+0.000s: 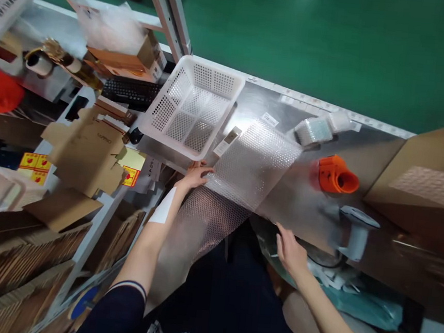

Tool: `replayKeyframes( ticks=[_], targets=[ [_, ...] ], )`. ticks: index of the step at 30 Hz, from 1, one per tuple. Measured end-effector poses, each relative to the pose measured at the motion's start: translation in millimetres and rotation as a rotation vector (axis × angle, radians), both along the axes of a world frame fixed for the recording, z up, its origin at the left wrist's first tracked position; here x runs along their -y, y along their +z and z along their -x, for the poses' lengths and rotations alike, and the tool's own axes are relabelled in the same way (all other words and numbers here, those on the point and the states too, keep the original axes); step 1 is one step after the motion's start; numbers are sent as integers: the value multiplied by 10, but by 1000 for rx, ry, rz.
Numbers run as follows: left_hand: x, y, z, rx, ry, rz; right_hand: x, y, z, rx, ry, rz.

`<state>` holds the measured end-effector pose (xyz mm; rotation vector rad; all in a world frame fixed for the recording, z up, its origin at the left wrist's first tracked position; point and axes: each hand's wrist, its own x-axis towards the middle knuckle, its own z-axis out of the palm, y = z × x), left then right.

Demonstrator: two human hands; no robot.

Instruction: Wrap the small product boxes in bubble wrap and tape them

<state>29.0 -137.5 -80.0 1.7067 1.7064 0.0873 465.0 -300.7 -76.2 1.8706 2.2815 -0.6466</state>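
A sheet of clear bubble wrap (pixel 257 164) lies on the metal table and hangs over its front edge toward my body. My left hand (pixel 197 175) is at the sheet's left edge, just below the basket, fingers stretched out and apart. My right hand (pixel 291 253) is by the table's front edge, to the right of the sheet, with its fingers extended and nothing visible in them. A small white and grey box (pixel 227 141) lies along the sheet's left side. The white perforated basket (pixel 231 79) stands behind my left hand.
Bubble-wrapped parcels (pixel 313 131), an orange tape roll (pixel 337 175) and a barcode scanner (pixel 356 230) are on the right. A large cardboard box (pixel 435 164) borders that side. At left are a keyboard (pixel 129 92), flattened cardboard (pixel 87 149) and a metal post (pixel 169 17).
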Motion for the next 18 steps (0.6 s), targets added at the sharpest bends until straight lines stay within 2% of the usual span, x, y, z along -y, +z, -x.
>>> replayKeyframes(
  ticks=[2,4,7,8,9,11,13,15,18],
  targets=[
    [85,6,-37,-15,35,-35,-260,-13,336,-106,-42,-8],
    [259,-6,-111,-65,123,-98,-569,-57,699,-137,-45,47],
    [636,-128,-271,-187,414,-210,-917,-131,1049,-114,-4,144],
    [765,-198,-321,-204,527,-213,-977,-147,1095,-102,6,157],
    [887,-274,-358,-189,579,-166,-1009,-157,1113,-91,13,158],
    [1103,-403,-367,-107,536,0,-1020,-158,1091,-73,28,147],
    [1320,-432,-261,-44,409,136,-1004,-143,1043,-35,60,144],
    [1610,-309,-45,-70,368,160,-997,-128,1004,10,120,155],
    [2259,136,351,-205,390,165,-1000,-133,977,62,232,132]
  ],
)
